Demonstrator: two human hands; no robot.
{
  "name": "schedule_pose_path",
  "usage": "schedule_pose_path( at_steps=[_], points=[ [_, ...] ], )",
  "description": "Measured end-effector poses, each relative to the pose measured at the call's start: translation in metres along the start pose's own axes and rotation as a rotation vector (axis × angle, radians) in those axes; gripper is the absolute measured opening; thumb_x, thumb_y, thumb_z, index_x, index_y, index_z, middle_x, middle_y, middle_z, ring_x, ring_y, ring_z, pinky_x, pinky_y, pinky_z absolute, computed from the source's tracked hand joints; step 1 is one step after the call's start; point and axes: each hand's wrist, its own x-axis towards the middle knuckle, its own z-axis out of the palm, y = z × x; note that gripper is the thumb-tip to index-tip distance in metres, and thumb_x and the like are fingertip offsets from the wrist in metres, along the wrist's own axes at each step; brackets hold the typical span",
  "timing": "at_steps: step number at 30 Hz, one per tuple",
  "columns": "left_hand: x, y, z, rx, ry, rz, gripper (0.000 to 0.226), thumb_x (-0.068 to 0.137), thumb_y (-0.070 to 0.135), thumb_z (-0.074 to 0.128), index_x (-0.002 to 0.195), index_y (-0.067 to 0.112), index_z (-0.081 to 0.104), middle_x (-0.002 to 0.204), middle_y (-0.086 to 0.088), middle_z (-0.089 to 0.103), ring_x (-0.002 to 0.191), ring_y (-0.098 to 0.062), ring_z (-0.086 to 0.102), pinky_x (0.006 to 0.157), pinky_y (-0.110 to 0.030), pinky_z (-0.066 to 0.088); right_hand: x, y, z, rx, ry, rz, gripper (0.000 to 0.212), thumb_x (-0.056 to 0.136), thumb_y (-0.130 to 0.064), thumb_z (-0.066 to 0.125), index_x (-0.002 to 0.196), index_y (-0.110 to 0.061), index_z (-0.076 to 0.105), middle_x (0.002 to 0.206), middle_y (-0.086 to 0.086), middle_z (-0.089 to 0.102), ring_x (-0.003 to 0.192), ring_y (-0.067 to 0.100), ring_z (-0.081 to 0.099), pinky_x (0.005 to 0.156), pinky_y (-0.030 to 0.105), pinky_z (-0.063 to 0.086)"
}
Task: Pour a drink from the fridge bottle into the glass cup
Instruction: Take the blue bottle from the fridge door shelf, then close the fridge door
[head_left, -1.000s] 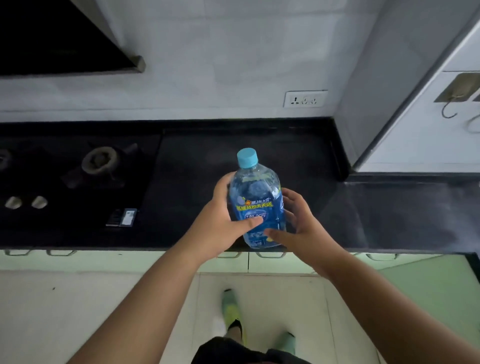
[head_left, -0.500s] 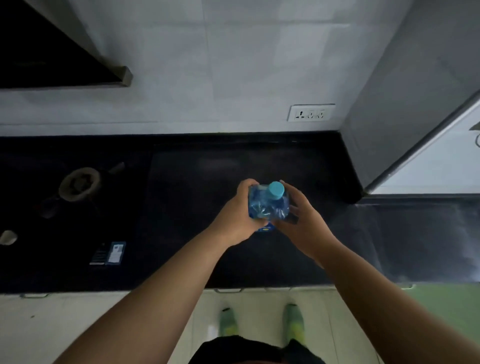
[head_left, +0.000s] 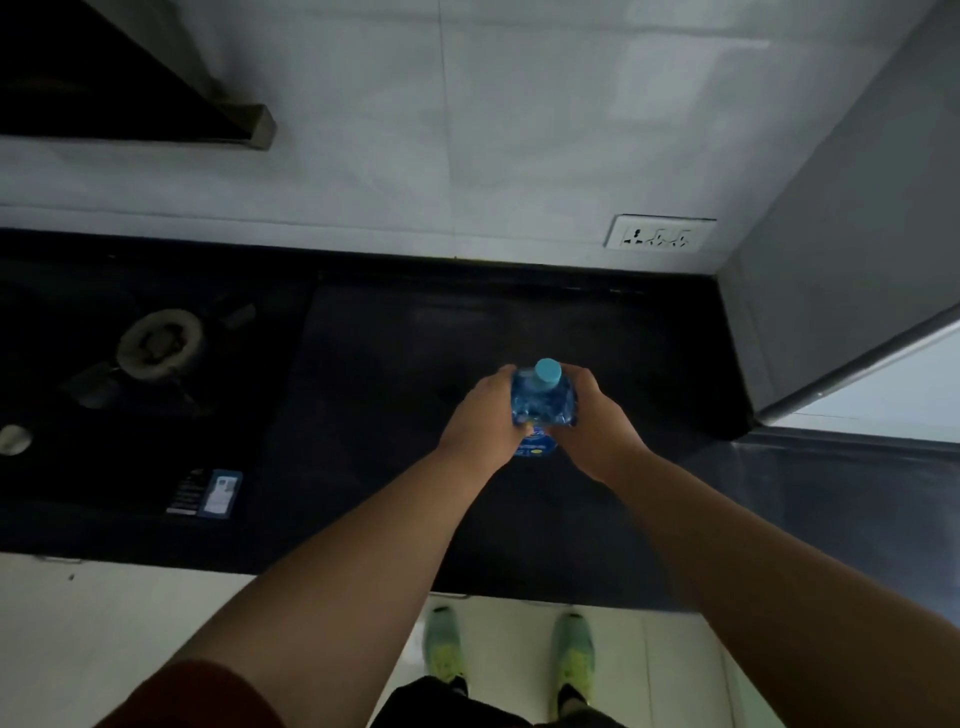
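Holding the bottle (head_left: 540, 410) upright over the dark surface (head_left: 415, 364), both hands wrap its body: left hand (head_left: 480, 421) on the left side, right hand (head_left: 597, 426) on the right, each grip clamped on the bottle, fingers curled round it. Bottle sits mid-surface, right of the stove burner (head_left: 158, 340), well apart from the wall socket (head_left: 660, 232). Cap (head_left: 547, 372) on, so pour not yet started.

Risks, biggest first: no glass cup in view, so the pour has no target here; going ahead blind likely means spill on the surface. Dim light over a black surface makes a clear glass easy to miss or knock. A cold bottle may be slick; loosening one grip to twist the cap could let it slip or tip. Squeezing the soft body while uncapping could push liquid out.

Hidden or unclear: whether the bottle base touches the surface or hangs just above it, cannot tell, hands cover it. Label mostly covered, text unreadable. Fill level unclear. Small card (head_left: 208, 492) near the stove edge too small to read. Range hood (head_left: 130, 78) cut off at top left.
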Motion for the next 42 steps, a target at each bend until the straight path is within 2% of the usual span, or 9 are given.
schedule_pose_path(
  at_steps=[5, 9, 11, 15, 20, 24, 29, 35, 42],
  points=[
    [-0.004, -0.001, -0.001, -0.003, -0.024, -0.014, 0.068, 0.089, 0.020, 0.081, 0.146, 0.026, 0.044, 0.135, 0.001, 0.063, 0.124, -0.019, 0.065, 0.102, -0.040, 0.057, -0.001, -0.003, 0.000, -0.063, 0.002, -0.010, 0.081, 0.096, -0.013, 0.067, 0.156, -0.038, 0.019, 0.137, 0.003, 0.061, 0.110, 0.020, 0.066, 0.087, 0.035, 0.058],
    [-0.008, 0.005, -0.019, 0.004, -0.199, -0.074, 0.109, 0.091, 0.019, 0.079, 0.168, 0.021, 0.002, 0.162, -0.006, 0.042, 0.142, -0.024, 0.051, 0.114, -0.042, 0.048, -0.011, -0.009, -0.012, -0.197, -0.077, -0.016, 0.107, 0.091, -0.004, 0.067, 0.163, -0.040, -0.004, 0.168, 0.003, 0.029, 0.145, 0.025, 0.044, 0.099, 0.031, 0.050],
    [-0.017, 0.008, -0.035, -0.038, -0.221, -0.091, 0.117, 0.089, 0.018, 0.080, 0.167, 0.025, -0.007, 0.169, -0.005, 0.030, 0.150, -0.024, 0.042, 0.118, -0.041, 0.043, -0.026, -0.012, -0.022, -0.179, -0.021, 0.000, 0.101, 0.090, -0.006, 0.068, 0.165, -0.033, 0.005, 0.170, 0.003, 0.022, 0.152, 0.024, 0.033, 0.111, 0.035, 0.041],
    [-0.045, 0.005, -0.074, -0.027, -0.129, -0.095, 0.082, 0.099, 0.026, 0.068, 0.166, 0.030, 0.021, 0.171, -0.001, 0.029, 0.152, -0.020, 0.038, 0.117, -0.034, 0.036, -0.053, -0.028, -0.038, -0.144, 0.180, -0.089, 0.060, 0.096, -0.020, 0.062, 0.153, -0.029, 0.045, 0.160, 0.001, 0.042, 0.135, 0.021, 0.053, 0.103, 0.029, 0.042],
    [-0.092, -0.004, -0.138, -0.165, 0.036, -0.181, 0.051, 0.103, 0.038, 0.061, 0.152, 0.032, 0.050, 0.160, 0.004, 0.044, 0.143, -0.014, 0.047, 0.111, -0.029, 0.041, -0.063, -0.088, -0.047, -0.110, 0.257, -0.308, 0.044, 0.099, -0.037, 0.060, 0.143, -0.036, 0.054, 0.155, -0.010, 0.048, 0.141, 0.018, 0.045, 0.111, 0.038, 0.041],
    [-0.161, -0.017, -0.170, -0.053, 0.169, -0.263, 0.043, 0.105, 0.041, 0.057, 0.147, 0.030, 0.056, 0.156, 0.007, 0.047, 0.138, -0.012, 0.051, 0.104, -0.021, 0.036, -0.082, -0.123, -0.036, -0.181, 0.095, -0.515, 0.042, 0.097, -0.048, 0.058, 0.139, -0.041, 0.055, 0.153, -0.015, 0.048, 0.140, 0.018, 0.047, 0.113, 0.047, 0.043],
    [-0.265, -0.038, -0.180, -0.162, 0.396, -0.542, 0.036, 0.104, 0.042, 0.058, 0.136, 0.029, 0.066, 0.136, 0.011, 0.060, 0.129, -0.014, 0.058, 0.101, -0.026, 0.042, -0.107, -0.163, 0.010, -0.435, -0.101, -0.831, 0.047, 0.099, -0.051, 0.057, 0.143, -0.036, 0.055, 0.160, -0.011, 0.043, 0.150, 0.016, 0.035, 0.120, 0.047, 0.034],
    [-0.413, -0.066, -0.176, 0.106, 0.609, -0.922, 0.040, 0.104, 0.054, 0.048, 0.139, 0.038, 0.060, 0.160, 0.011, 0.045, 0.147, -0.020, 0.042, 0.116, -0.050, 0.042, -0.174, -0.217, 0.100, -0.537, -0.318, -1.165, 0.053, 0.099, -0.054, 0.054, 0.147, -0.032, 0.053, 0.162, -0.009, 0.040, 0.155, 0.017, 0.026, 0.121, 0.047, 0.033],
    [-0.555, -0.098, -0.189, 0.076, 0.841, -1.192, 0.045, 0.105, 0.056, 0.044, 0.145, 0.039, 0.055, 0.165, 0.012, 0.037, 0.152, -0.019, 0.033, 0.116, -0.049, 0.038, -0.279, -0.295, 0.206, -0.634, -0.456, -1.420, 0.053, 0.101, -0.055, 0.048, 0.150, -0.035, 0.047, 0.166, -0.013, 0.032, 0.156, 0.015, 0.021, 0.123, 0.043, 0.027]
  ],
)
